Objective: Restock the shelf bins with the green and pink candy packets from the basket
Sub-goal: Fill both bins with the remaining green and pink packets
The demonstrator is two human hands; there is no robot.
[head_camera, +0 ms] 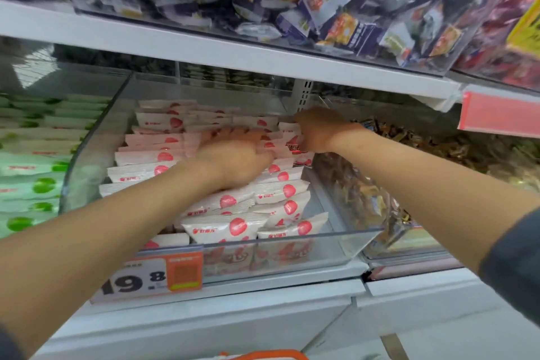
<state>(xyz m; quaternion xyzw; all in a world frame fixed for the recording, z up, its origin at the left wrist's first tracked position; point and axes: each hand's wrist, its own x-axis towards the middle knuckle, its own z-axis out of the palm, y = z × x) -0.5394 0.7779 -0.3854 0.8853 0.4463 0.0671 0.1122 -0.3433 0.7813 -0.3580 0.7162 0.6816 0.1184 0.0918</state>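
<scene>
Pink candy packets [233, 228], white with a red dot, lie in rows in a clear shelf bin [336, 245] at the centre. My left hand [233, 159] rests flat on the packets in the middle of the bin, fingers spread. Deeper in, at the bin's right side, my right hand [317, 128] is curled around a few upright pink packets. Green candy packets [38, 172] fill the bin to the left. Only the orange rim of the basket [271, 355] shows, at the bottom edge.
A bin of brown wrapped sweets [409, 155] stands to the right. The shelf above [233, 50] carries bins of mixed packets and hangs low over my hands. An orange price tag [152, 278] is fixed to the pink bin's front.
</scene>
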